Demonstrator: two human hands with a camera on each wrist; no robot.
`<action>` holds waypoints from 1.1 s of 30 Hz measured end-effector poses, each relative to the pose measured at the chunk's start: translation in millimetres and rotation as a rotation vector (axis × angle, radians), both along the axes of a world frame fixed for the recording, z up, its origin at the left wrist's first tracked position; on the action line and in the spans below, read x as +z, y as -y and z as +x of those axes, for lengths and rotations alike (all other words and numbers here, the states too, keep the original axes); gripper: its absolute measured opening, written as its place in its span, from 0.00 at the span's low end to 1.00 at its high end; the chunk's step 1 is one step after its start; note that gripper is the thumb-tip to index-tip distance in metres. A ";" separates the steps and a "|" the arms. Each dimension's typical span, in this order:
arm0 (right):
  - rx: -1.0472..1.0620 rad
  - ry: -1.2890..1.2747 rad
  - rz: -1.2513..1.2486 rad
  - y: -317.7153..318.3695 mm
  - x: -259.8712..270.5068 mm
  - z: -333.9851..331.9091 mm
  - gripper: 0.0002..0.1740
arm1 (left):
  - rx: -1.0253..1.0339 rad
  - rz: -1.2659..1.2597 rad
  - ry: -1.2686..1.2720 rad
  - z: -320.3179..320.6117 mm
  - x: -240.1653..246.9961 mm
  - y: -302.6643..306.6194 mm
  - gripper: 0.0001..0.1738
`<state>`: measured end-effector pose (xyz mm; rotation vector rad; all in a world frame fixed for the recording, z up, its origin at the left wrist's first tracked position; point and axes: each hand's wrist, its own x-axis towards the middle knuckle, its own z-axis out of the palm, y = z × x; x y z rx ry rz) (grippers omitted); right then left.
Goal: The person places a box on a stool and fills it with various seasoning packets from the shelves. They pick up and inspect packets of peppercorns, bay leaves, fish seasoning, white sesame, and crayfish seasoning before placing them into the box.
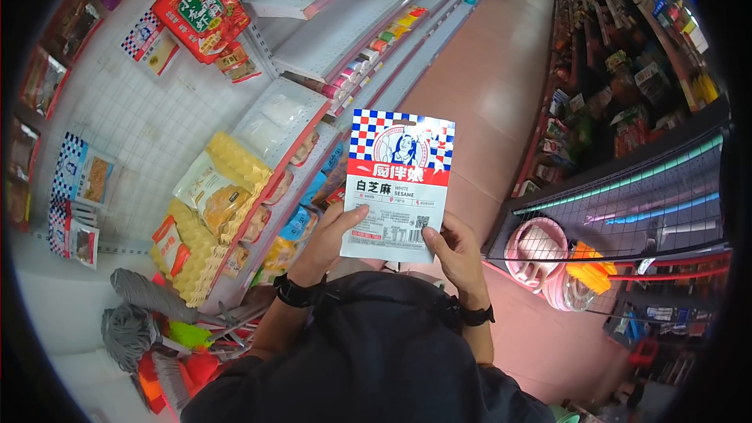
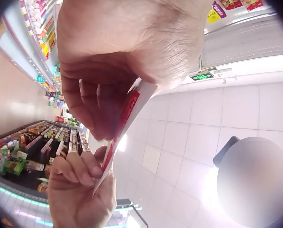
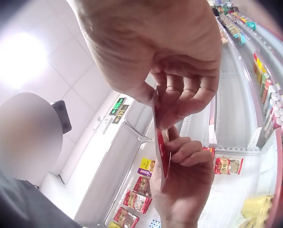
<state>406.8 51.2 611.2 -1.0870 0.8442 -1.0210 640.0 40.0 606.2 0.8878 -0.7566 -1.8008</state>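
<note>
A flat white sesame packet with a blue, red and white checked top is held upright, its printed front facing the head view. My left hand pinches its lower left corner, thumb on the front. At the lower right edge, my right hand pinches it the same way. Seen edge-on in the left wrist view, the packet runs between the left hand and the right hand. The right wrist view shows curled fingers of both hands behind it.
Shelves with few goods run along the left, beside a wire wall with hanging packets. Yellow bags sit on a near shelf, mops below. A dark rack with pink basins stands right of the aisle.
</note>
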 end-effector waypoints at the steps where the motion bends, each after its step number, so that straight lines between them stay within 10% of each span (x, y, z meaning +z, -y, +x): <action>1: -0.009 -0.011 0.001 -2.0 -0.3 -1.7 0.17 | 0.004 0.012 -0.020 -2.7 -0.6 0.4 0.20; 15: 0.001 -0.039 0.014 10.1 -5.6 1.8 0.17 | 0.039 0.009 0.019 -2.1 2.9 5.7 0.19; 25: 0.422 -0.230 -0.166 77.8 -50.1 71.8 0.11 | -0.180 -0.049 0.906 83.2 -31.5 -25.0 0.18; 28: 0.697 -0.421 -0.410 89.2 -108.4 120.8 0.11 | -0.194 -0.074 1.381 142.7 -168.6 -65.0 0.17; 29: 0.709 -0.413 -0.486 88.3 -130.1 134.7 0.11 | 0.002 0.103 1.031 125.5 -121.2 -60.7 0.18; 30: 0.681 -0.411 -0.477 89.3 -150.6 139.9 0.11 | -0.025 0.094 1.039 133.0 -133.9 -65.5 0.18; 32: 0.713 -0.583 -0.580 85.4 -191.9 153.5 0.09 | 0.098 0.420 0.273 162.2 -174.6 -77.5 0.21; 33: 0.710 -0.499 -0.457 83.4 -214.1 155.9 0.09 | 0.016 0.439 0.353 167.0 -178.3 -73.6 0.24</action>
